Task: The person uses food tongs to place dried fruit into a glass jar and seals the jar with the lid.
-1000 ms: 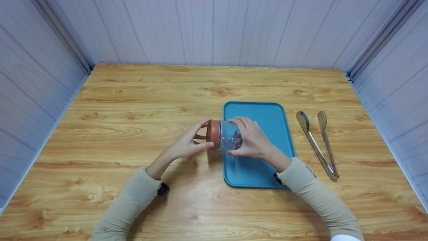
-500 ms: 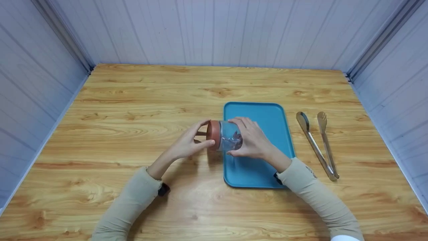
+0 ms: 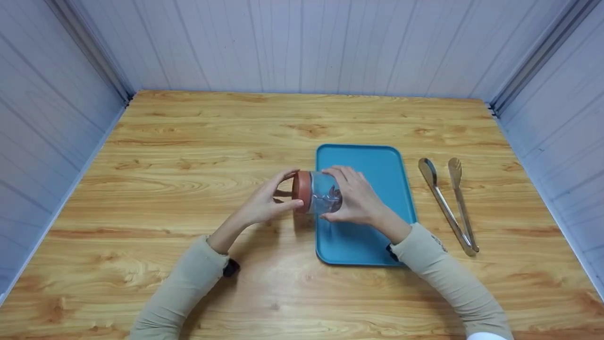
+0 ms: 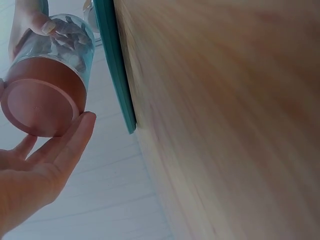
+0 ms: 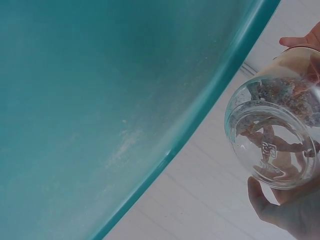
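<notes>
Above the near-left part of the blue tray, a clear glass jar (image 3: pixel 323 191) is held lying on its side. Its reddish-brown lid (image 3: pixel 302 192) faces left and sits on the jar mouth. My left hand (image 3: pixel 259 203) grips the lid's rim between thumb and fingers, the palm apart from the lid's flat top (image 4: pixel 39 107). Around the jar's base end, my right hand (image 3: pixel 356 196) holds the glass. Dark brownish pieces (image 4: pixel 72 42) lie inside; their kind is unclear. The right wrist view shows the jar's round base (image 5: pixel 272 145) with raised marks in the glass.
The blue rectangular tray (image 3: pixel 373 163) lies under the right hand on the wood-grain table (image 3: pixel 188 141). Metal tongs (image 3: pixel 450 203) lie spread to its right, hinge end toward me. Pale panel walls (image 3: pixel 302 47) enclose the table at the back and both sides.
The left thumb and fingers shift slightly with the lid, a small back-and-forth movement. The right hand, jar body, tray and tongs stay in place.
</notes>
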Available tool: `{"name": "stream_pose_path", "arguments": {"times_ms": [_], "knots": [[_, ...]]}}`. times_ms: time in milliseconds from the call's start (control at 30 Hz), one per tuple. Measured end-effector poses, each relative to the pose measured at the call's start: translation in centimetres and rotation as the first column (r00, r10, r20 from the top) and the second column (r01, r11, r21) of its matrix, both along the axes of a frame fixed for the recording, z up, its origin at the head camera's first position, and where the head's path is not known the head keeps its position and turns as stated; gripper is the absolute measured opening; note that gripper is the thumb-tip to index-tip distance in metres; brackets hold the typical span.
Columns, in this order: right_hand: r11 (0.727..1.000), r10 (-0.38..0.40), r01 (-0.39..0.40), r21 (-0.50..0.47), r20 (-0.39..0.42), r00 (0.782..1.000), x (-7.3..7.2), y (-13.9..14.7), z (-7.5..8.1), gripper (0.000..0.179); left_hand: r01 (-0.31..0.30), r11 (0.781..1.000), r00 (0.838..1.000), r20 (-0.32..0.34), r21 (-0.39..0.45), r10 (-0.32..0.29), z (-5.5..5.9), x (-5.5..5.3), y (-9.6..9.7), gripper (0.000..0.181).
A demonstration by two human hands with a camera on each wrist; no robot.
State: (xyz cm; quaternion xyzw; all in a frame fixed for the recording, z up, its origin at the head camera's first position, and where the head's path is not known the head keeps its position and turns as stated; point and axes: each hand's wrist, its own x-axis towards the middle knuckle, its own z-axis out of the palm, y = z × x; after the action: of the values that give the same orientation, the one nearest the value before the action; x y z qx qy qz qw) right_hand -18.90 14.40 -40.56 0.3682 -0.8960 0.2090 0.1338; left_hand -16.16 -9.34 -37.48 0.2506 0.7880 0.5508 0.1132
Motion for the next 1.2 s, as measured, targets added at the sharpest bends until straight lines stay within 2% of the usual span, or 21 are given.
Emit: {"name": "stream_pose_path", "arguments": {"times_ms": [200, 400, 767, 1067, 1200], "knots": [[1.000, 0.007, -0.007, -0.009, -0.004, 1.000, 0.02, 0.03, -0.05, 0.086, 0.002, 1.000, 1.000, 0.008, -0.024, -0.002, 0.15, 0.15, 0.01, 0.072], [1.000, 0.012, -0.012, -0.013, -0.009, 1.000, 0.02, 0.09, -0.11, 0.087, 0.019, 1.000, 1.000, -0.010, 0.006, -0.019, -0.01, 0.12, -0.03, 0.073], [1.000, 0.010, -0.010, -0.007, -0.015, 1.000, 0.03, 0.11, -0.09, 0.087, 0.032, 0.999, 0.999, -0.035, -0.014, -0.032, 0.07, 0.17, -0.07, 0.074], [1.000, 0.014, -0.014, -0.025, -0.002, 1.000, 0.06, 0.02, 0.03, 0.086, -0.055, 0.997, 0.998, -0.006, -0.050, 0.055, 0.44, 0.26, 0.36, 0.065], [1.000, 0.017, -0.018, -0.019, -0.014, 1.000, 0.06, -0.04, -0.03, 0.086, -0.054, 0.997, 0.998, 0.004, -0.059, 0.055, 0.46, 0.23, 0.46, 0.062]]}}
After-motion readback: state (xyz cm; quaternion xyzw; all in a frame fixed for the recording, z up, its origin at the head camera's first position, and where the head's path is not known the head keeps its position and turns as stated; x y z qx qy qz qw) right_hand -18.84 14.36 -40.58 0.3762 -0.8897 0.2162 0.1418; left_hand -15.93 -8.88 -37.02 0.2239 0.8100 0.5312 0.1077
